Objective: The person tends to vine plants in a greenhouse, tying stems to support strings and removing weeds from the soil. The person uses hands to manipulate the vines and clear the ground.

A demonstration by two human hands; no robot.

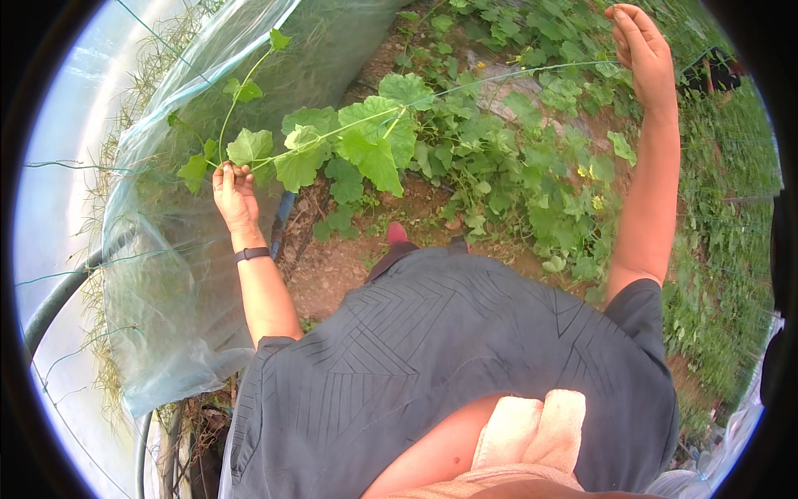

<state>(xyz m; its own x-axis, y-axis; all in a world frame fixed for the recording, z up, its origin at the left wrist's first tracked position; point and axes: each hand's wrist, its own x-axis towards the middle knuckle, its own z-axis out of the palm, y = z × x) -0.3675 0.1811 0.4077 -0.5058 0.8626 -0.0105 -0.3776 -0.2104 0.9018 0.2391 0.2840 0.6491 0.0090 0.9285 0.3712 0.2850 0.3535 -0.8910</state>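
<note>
My left hand [235,196], with a dark band on its wrist, pinches a green vine stem [318,141] near its forked growing tip. Broad lobed leaves [368,156] hang along this stem to the right of the fingers. From the vine a thin green twine [499,78] runs taut across to my right hand [645,56]. That hand is raised at the upper right, its fingers closed on the twine. Where the twine meets the stem, a leaf partly hides the join.
Clear plastic sheeting [181,280] and a curved pipe [62,299] stand at the left. Green wires [68,164] cross there. Leafy vines [530,156] with yellow flowers cover the ground ahead and right. Bare soil [324,268] lies by my red shoe [396,233].
</note>
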